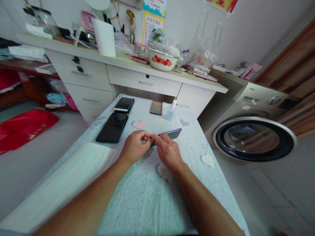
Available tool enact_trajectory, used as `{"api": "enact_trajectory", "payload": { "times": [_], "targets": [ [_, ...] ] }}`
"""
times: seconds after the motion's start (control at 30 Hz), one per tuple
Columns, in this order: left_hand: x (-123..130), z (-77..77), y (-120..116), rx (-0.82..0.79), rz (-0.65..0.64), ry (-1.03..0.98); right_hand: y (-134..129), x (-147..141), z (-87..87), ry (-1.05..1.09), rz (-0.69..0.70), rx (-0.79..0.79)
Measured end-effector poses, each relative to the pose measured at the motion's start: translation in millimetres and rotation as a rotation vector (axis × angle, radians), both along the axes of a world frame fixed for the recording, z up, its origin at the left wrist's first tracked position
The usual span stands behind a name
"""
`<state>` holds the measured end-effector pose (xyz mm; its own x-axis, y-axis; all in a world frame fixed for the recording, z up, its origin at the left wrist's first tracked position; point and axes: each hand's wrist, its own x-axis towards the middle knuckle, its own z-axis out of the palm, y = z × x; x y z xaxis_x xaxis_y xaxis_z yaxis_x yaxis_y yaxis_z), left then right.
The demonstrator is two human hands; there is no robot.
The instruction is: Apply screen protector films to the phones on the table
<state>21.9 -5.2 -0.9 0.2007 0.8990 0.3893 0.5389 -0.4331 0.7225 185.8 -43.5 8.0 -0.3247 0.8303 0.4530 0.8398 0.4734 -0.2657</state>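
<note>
A smartphone (174,133) with a purple edge is held tilted on its side above the table, its dark face partly showing. My right hand (169,152) grips its near long side, thumb and index finger along the purple edge. My left hand (136,146) is closed in a pinch at the phone's left end; the fingertips of both hands nearly meet there and hide that corner. Left of my hands lie a large dark phone (113,127) and a white-framed phone (123,104) on a dark one. Farther back are a brownish phone case (156,107) and a clear spray bottle (170,110).
A folded pale cloth or paper (66,180) lies along the table's left side. The table (152,203) has a light cover with hearts. Behind it stands a white drawer desk (145,80) bearing a floral bowl (162,60). A washing machine (253,121) is at right.
</note>
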Motion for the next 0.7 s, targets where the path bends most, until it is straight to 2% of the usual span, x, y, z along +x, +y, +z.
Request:
{"api": "enact_trajectory", "payload": {
  "times": [0.7],
  "targets": [
    [0,4.1,-2,-0.055,0.038,-0.029,14,38,-7.4,0.16,-0.124,0.088]
  ]
}}
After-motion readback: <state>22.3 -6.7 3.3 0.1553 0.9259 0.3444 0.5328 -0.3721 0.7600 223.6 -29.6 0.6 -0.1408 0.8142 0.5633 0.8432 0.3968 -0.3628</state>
